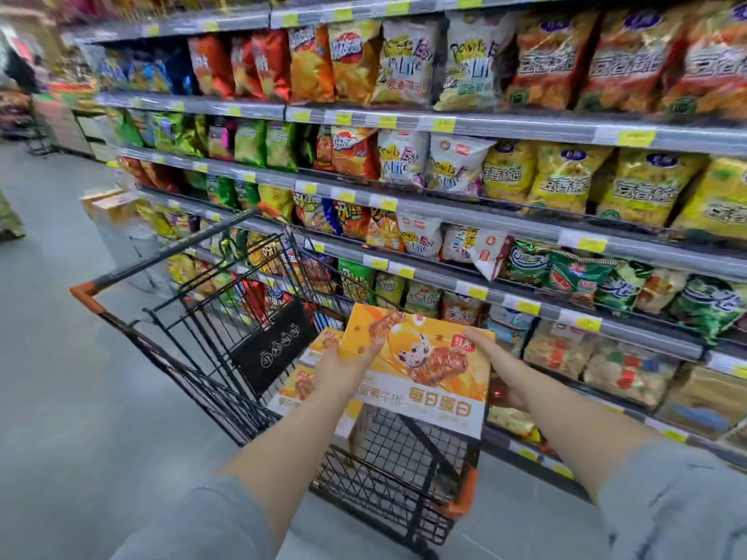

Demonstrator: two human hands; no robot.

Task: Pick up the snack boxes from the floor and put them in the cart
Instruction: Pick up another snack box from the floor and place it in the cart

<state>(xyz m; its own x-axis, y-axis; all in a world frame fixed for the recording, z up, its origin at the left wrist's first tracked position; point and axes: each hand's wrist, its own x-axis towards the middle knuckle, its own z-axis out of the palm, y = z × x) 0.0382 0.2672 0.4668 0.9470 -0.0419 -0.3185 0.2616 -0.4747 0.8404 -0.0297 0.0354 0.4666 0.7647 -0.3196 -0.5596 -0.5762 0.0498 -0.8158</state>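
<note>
Left hand (343, 367) and right hand (483, 349) grip opposite ends of an orange snack box (420, 369), its long axis running between them. It hangs just over the cart (275, 349), above other boxes (301, 392) lying inside.

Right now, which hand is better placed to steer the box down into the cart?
Probably the left hand: it holds the box edge above the cart basket, beside boxes already inside. The right hand holds the shelf-side edge.

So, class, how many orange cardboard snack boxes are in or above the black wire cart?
3 boxes: one held above the cart, two lying inside; others may be hidden.
</note>
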